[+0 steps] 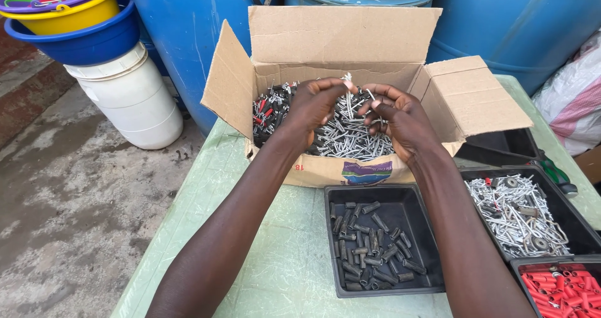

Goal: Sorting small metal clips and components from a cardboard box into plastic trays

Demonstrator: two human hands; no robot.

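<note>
An open cardboard box (pixel 350 42) stands on the green table, filled with silver metal bolts (pixel 350 139) and some red-and-black pieces (pixel 266 111) at its left side. Both hands are over the box. My left hand (pixel 313 105) has its fingers pinched on a few silver bolts that stick up near the box's back wall. My right hand (pixel 400 117) is curled, its fingers closed around several silver bolts, close to the left hand's fingertips.
Black trays sit in front of the box: one with dark sleeves (pixel 372 243), one with silver bolts and washers (pixel 519 215), one with red plugs (pixel 563 287). Blue drums (pixel 188 24) stand behind, stacked buckets (pixel 81 30) on a white tub (pixel 134 99) at left, a bag (pixel 573 99) at right.
</note>
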